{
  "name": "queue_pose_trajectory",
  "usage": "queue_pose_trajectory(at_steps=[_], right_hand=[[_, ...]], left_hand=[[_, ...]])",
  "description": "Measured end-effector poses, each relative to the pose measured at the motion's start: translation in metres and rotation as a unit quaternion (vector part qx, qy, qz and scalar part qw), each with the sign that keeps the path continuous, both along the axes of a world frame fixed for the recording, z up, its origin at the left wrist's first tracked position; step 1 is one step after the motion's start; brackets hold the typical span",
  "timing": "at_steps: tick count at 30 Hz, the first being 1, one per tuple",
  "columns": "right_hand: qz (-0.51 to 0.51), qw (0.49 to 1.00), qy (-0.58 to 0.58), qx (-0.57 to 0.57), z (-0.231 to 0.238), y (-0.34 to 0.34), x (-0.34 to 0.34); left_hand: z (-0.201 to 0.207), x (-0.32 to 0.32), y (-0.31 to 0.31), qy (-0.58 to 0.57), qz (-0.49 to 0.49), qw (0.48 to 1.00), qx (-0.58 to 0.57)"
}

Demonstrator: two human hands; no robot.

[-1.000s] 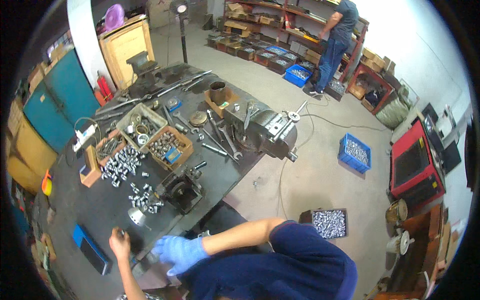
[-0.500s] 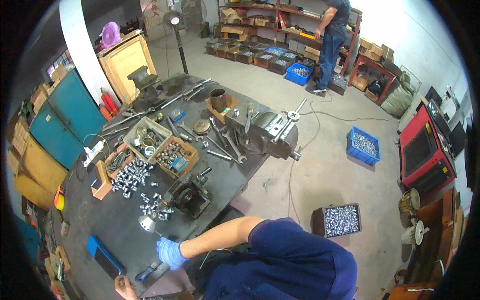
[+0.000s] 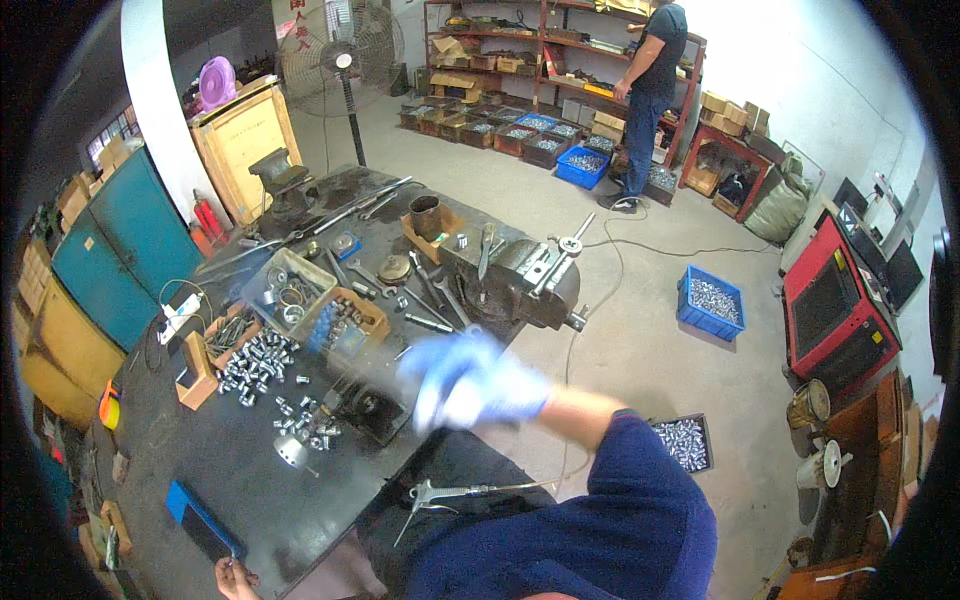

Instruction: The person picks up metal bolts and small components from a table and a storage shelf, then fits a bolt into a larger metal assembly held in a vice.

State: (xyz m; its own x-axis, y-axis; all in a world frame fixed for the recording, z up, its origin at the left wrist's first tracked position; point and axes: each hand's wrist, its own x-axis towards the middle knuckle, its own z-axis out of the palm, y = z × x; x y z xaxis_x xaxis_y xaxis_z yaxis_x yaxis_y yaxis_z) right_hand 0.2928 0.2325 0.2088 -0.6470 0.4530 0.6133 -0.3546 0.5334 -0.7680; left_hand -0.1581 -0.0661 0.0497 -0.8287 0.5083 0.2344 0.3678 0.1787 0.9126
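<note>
My right hand (image 3: pixel 475 380), in a blue glove, is raised over the bench edge between the vise (image 3: pixel 535 280) and a small dark metal fixture (image 3: pixel 370 405). Motion smears its fingers, so whatever they hold is hidden. My bare left hand (image 3: pixel 235 580) is low at the left with its fingers curled together. It is at the near end of a flat dark object with a blue edge (image 3: pixel 205 520); I cannot make out what is pinched. An air blow gun (image 3: pixel 430 495) with a hose lies on dark cloth at my lap. Loose shiny metal fittings (image 3: pixel 255 365) are heaped on the bench.
A silver cone-shaped lamp head (image 3: pixel 290 450) stands by the fixture. Bins of parts (image 3: pixel 290 285) and wrenches (image 3: pixel 450 300) cover the far bench. A blue crate (image 3: pixel 712 302) and a dark box of fittings (image 3: pixel 685 443) sit on the floor. Another person (image 3: pixel 650 100) stands by shelves.
My right hand has swung up and away from the near bench edge toward the vise. The dark-handled tool near it is no longer visible there. The blow gun has come into view.
</note>
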Motion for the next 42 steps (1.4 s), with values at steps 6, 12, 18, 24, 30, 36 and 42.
queue_pose_trajectory(at_steps=[6, 12, 18, 24, 30, 36, 42], right_hand=[[-0.268, 0.900, 0.262, -0.224, 0.055, 0.158, 0.169], [-0.380, 0.805, 0.330, -0.314, 0.037, 0.224, 0.280], [-0.337, 0.792, 0.388, -0.329, 0.008, 0.239, 0.318], [-0.322, 0.755, 0.449, -0.354, -0.007, 0.242, 0.327], [-0.349, 0.736, 0.464, -0.347, -0.013, 0.239, 0.327], [-0.237, 0.795, 0.454, -0.324, -0.029, 0.247, 0.364], [-0.366, 0.724, 0.453, -0.370, -0.016, 0.234, 0.346]], left_hand=[[-0.009, -0.002, 0.036, -0.060, -0.063, 0.995, 0.042], [-0.043, -0.020, 0.056, -0.116, -0.106, 0.986, 0.049], [-0.041, -0.025, 0.058, -0.129, -0.112, 0.985, 0.027], [-0.044, -0.027, 0.056, -0.127, -0.100, 0.987, -0.008], [-0.043, -0.028, 0.052, -0.128, -0.108, 0.986, -0.002], [-0.042, -0.025, 0.059, -0.144, -0.120, 0.982, -0.015], [-0.037, -0.018, 0.064, -0.168, -0.122, 0.978, -0.020]])
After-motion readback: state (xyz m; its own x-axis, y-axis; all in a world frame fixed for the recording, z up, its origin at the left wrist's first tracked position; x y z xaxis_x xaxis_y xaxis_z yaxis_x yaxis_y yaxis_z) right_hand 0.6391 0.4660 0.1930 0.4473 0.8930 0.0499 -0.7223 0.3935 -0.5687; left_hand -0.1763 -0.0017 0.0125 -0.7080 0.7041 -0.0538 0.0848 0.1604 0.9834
